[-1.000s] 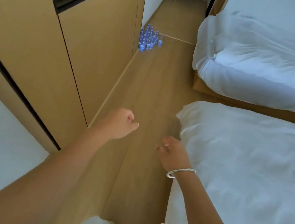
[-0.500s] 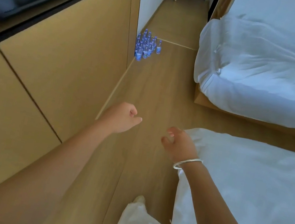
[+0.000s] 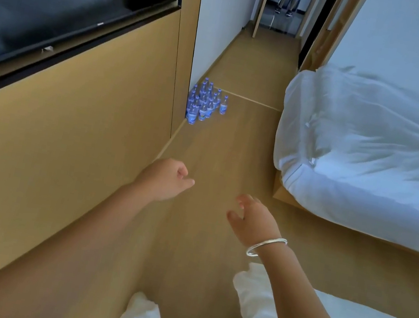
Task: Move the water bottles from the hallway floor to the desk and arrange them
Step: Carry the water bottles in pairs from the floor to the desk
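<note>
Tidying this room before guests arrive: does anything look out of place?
Yes: a cluster of water bottles stands upright on the floor against the wall corner, an odd spot for drinks. None is tipped or spilled. Both hands, left and right, are empty.

Wood floor, bottles standing on it

Light wood plank floor [image 3: 232, 163] runs down the hallway between the wood-panelled wall and the bed. Cluster of water bottles [image 3: 204, 103] stands upright directly on it, packed tight at the panel's far corner against the wall; one bottle [image 3: 223, 104] sits just beside the group on its right. A thin seam crosses the floor right behind them.
</note>
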A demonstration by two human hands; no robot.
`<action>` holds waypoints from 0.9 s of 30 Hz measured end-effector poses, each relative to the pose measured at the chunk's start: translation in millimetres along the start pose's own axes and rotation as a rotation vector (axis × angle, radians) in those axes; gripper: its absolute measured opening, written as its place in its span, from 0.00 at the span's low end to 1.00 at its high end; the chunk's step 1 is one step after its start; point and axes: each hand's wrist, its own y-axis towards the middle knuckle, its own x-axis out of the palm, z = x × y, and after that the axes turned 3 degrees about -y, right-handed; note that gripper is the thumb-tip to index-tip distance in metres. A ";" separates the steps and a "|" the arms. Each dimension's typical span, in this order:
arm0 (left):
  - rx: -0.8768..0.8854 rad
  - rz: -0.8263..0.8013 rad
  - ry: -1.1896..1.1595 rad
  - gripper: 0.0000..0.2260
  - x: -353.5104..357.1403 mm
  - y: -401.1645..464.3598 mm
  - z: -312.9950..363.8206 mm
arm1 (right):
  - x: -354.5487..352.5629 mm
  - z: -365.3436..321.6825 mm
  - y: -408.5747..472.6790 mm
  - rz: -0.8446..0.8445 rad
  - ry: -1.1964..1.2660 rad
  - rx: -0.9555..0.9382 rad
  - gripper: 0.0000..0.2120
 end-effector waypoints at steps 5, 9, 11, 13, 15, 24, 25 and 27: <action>0.005 -0.022 0.002 0.14 -11.4 104.0 0.8 | -1.9 -6.0 102.6 -0.017 -0.011 -0.034 0.20; 0.003 -0.051 0.009 0.13 -33.8 201.0 4.2 | -10.7 -15.2 194.1 -0.034 0.007 -0.007 0.20; 0.005 -0.068 0.031 0.13 -46.6 249.4 8.5 | -15.9 -18.7 237.4 -0.049 0.014 0.017 0.20; 0.012 -0.077 0.040 0.13 -57.7 294.9 13.8 | -20.6 -20.7 279.6 -0.044 0.021 0.036 0.20; 0.021 -0.082 0.038 0.13 -65.9 335.1 19.0 | -25.1 -21.7 320.7 -0.028 0.027 0.043 0.19; 0.009 -0.123 0.063 0.13 -68.9 488.8 27.4 | -31.1 -8.7 478.2 -0.041 0.065 0.085 0.19; 0.007 -0.127 0.068 0.13 -67.1 508.0 29.2 | -31.9 -4.2 497.1 -0.045 0.064 0.084 0.19; 0.001 -0.135 0.078 0.14 -63.1 549.7 35.0 | -35.3 6.3 538.5 -0.062 0.060 0.081 0.19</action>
